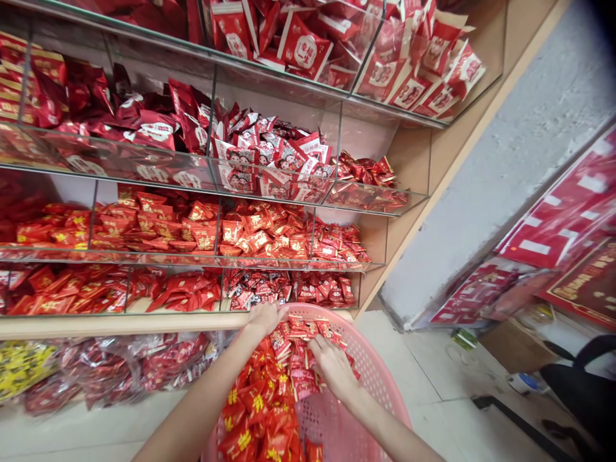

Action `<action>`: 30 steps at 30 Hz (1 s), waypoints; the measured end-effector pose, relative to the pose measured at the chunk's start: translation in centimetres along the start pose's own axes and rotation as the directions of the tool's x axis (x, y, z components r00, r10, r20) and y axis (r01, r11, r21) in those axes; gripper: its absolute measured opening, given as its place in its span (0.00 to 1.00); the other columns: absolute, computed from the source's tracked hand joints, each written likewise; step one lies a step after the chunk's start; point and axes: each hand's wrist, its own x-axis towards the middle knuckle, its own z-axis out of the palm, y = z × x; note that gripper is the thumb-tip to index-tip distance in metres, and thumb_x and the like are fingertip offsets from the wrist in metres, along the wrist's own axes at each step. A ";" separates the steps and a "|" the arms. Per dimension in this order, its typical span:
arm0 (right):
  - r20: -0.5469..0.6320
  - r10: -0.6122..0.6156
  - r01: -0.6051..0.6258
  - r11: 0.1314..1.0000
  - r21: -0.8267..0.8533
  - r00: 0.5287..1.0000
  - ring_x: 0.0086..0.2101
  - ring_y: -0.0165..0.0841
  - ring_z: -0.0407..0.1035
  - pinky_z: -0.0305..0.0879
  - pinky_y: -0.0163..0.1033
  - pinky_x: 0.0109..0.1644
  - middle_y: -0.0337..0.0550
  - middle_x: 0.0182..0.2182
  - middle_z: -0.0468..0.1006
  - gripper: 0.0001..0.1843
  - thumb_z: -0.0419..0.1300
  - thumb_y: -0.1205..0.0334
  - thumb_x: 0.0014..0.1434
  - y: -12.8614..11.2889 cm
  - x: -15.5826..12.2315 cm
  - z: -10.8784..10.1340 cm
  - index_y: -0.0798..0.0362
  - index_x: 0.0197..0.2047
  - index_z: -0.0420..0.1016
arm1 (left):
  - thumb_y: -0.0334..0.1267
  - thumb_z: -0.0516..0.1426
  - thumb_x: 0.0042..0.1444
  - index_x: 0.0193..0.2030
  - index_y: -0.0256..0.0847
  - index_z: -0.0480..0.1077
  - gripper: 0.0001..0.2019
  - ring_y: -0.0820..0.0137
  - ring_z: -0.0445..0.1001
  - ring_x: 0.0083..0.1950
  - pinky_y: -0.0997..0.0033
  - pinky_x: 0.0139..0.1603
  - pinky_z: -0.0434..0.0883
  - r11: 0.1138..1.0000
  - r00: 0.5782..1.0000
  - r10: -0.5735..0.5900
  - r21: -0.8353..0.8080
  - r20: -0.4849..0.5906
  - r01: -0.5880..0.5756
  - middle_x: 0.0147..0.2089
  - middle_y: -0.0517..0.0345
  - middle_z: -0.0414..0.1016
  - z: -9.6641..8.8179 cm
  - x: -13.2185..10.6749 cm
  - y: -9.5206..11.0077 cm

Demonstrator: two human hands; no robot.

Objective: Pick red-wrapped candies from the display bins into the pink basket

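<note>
The left hand [264,319] sits at the pink basket's [373,378] 12 o'clock rim, apart from the right hand [333,367]; that hand rests on red sweet packets [262,410] heaped inside.

Sweets [262,410] in basket [370,391], before glass shelves [144,253]

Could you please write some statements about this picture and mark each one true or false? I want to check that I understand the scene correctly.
The pink plastic basket has many small holes in its wall. True.
The right hand rests on red packets in the basket. True.
The left hand holds a pair of scissors. False: it is at the basket's far rim, with no tool.
The clear display shelves are filled with green packets. False: their packets are mostly red.
</note>
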 end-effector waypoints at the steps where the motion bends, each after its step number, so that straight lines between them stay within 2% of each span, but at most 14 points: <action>1: 0.003 -0.002 0.002 1.000 -0.017 1.000 0.41 0.37 0.66 0.60 0.38 0.42 0.45 0.40 0.70 0.15 0.50 0.75 0.50 -0.1 0.1 0.0 0.53 0.41 0.65 | 0.54 0.34 0.59 0.47 0.37 0.68 0.30 0.56 0.74 0.44 0.57 0.43 0.68 1.000 1.000 -0.001 0.002 -0.002 0.001 0.40 0.44 0.76 0.0 0.0 0.0; 11: -0.031 -0.106 0.102 0.991 -0.089 0.994 0.40 0.35 0.66 0.60 0.39 0.44 0.43 0.41 0.69 0.15 0.46 0.73 0.58 0.0 -0.2 1.1 0.50 0.45 0.65 | 0.54 0.35 0.59 0.47 0.38 0.68 0.29 0.57 0.74 0.44 0.58 0.43 0.68 1.000 1.000 0.002 0.002 -0.001 -0.002 0.41 0.44 0.76 -0.2 -0.1 0.0; 16: -0.026 -0.090 0.088 0.994 -0.060 0.996 0.41 0.35 0.65 0.62 0.38 0.42 0.44 0.40 0.69 0.13 0.47 0.72 0.59 -0.1 0.4 1.1 0.50 0.44 0.66 | 0.54 0.35 0.59 0.47 0.38 0.68 0.29 0.57 0.73 0.45 0.59 0.44 0.68 1.000 1.000 0.000 0.006 -0.008 0.000 0.41 0.44 0.76 -0.1 -0.1 0.1; 22: -0.026 -0.105 0.103 0.992 -0.072 0.994 0.40 0.36 0.66 0.63 0.37 0.42 0.44 0.41 0.69 0.16 0.47 0.74 0.57 -0.3 0.6 0.9 0.51 0.47 0.65 | 0.57 0.35 0.58 0.46 0.38 0.69 0.31 0.57 0.74 0.44 0.59 0.43 0.68 1.000 1.000 -0.007 0.008 -0.008 0.007 0.41 0.44 0.76 -0.1 0.0 0.1; 27: 0.012 -0.075 0.076 0.993 -0.087 0.997 0.40 0.36 0.67 0.63 0.38 0.41 0.45 0.40 0.70 0.16 0.47 0.75 0.55 -0.4 0.4 0.4 0.53 0.43 0.67 | 0.56 0.34 0.58 0.46 0.38 0.69 0.31 0.56 0.74 0.44 0.58 0.42 0.68 1.000 1.000 -0.001 0.005 -0.012 0.001 0.40 0.44 0.77 -0.1 -0.1 0.1; 30: 0.019 -0.055 0.055 0.998 -0.024 0.998 0.41 0.37 0.67 0.63 0.38 0.43 0.45 0.41 0.70 0.17 0.49 0.75 0.53 -0.3 0.2 0.0 0.52 0.44 0.67 | 0.56 0.34 0.58 0.45 0.38 0.69 0.31 0.56 0.74 0.44 0.57 0.43 0.68 1.000 1.000 0.004 0.004 -0.016 -0.004 0.40 0.44 0.77 0.0 0.0 0.0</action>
